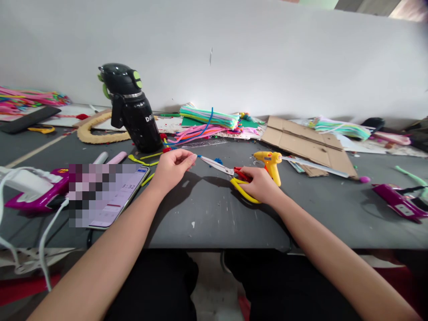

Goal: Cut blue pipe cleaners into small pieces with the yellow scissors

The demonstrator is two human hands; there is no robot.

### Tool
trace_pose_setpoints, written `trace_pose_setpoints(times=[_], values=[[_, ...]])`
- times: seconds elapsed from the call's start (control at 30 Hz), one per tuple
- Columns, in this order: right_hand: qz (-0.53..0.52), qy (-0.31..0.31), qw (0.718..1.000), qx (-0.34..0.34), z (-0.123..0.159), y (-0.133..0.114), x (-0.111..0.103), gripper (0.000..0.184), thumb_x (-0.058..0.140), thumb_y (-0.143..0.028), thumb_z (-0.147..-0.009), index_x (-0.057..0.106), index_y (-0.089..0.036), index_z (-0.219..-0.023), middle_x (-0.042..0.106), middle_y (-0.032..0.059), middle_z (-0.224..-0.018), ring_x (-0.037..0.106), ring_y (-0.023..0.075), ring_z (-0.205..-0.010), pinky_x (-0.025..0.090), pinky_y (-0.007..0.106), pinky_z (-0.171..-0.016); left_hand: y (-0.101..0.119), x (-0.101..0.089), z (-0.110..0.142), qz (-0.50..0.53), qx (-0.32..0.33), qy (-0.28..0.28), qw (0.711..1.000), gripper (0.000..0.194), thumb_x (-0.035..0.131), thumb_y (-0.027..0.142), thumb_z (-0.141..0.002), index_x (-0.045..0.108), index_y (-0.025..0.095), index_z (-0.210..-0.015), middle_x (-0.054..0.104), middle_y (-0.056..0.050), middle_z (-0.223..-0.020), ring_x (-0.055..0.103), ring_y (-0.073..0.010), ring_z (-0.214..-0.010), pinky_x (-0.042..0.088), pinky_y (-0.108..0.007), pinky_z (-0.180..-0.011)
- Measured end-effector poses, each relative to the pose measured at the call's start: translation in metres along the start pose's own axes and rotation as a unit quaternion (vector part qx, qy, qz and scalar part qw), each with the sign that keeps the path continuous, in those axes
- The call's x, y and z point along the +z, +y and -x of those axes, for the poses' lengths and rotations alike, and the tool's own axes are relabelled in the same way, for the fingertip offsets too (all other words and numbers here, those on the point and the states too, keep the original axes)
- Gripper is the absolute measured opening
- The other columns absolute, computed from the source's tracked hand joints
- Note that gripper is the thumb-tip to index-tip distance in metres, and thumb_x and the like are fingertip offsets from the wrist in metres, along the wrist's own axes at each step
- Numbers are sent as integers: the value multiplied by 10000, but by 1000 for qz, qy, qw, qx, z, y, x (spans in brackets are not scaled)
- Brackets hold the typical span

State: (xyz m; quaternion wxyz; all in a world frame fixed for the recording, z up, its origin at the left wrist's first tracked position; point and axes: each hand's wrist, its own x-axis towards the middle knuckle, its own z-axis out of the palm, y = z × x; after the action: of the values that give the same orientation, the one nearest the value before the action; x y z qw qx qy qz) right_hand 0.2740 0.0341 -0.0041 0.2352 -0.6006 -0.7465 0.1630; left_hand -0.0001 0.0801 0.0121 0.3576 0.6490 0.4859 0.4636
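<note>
My right hand (260, 183) grips the yellow and red handles of a pair of scissors (220, 168), whose blades point left over the dark table (207, 214). My left hand (174, 167) is closed in a pinch at the blade tips, holding a small blue piece, seemingly pipe cleaner (199, 156), that I can barely make out. A yellow glue gun (270, 159) lies just behind my right hand.
A black bottle (132, 107) stands behind my left hand. A phone (110, 196) lies at left beside a magenta tool (36, 191) and white cables. Stacked coloured pipe cleaners (209, 118), flat cardboard (307, 142) and a second magenta tool (399, 200) sit further back and right.
</note>
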Motion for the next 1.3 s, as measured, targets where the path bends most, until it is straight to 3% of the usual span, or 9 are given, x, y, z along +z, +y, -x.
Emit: trace_pose_setpoints(times=[0.3,0.5,0.7,1.3], values=[[-5,7,1000,7,1,-2,-1,219,622,-368,-717,499,-196,-659,481,-24,-620,344,114,-612,264,265,-578,-10,-2,-4,-5,23,8,1000,222,652,363,-822,675,143,-851,712,-58,-791,618,-135,-680,512,-256,-664],[1,11,1000,5,1,-2,0,238,637,-395,-723,513,-198,-675,494,-22,-624,351,117,-612,258,265,-574,-10,-3,-2,-80,44,-8,996,215,623,362,-838,676,154,-850,715,-63,-784,614,-153,-681,483,-263,-647],[0,2,1000,3,2,-2,0,218,622,-378,-727,508,-201,-669,501,-25,-621,351,115,-607,271,265,-583,-12,-2,-2,-79,43,-8,996,241,621,387,-845,686,157,-879,727,-68,-821,629,-167,-706,486,-278,-667],[21,-3,1000,-17,1,0,0,257,617,-398,-734,460,-207,-663,486,-30,-610,346,114,-606,251,269,-579,-8,-1,2,-158,60,-6,986,182,571,325,-847,679,179,-857,729,-48,-798,614,-163,-681,449,-266,-650]])
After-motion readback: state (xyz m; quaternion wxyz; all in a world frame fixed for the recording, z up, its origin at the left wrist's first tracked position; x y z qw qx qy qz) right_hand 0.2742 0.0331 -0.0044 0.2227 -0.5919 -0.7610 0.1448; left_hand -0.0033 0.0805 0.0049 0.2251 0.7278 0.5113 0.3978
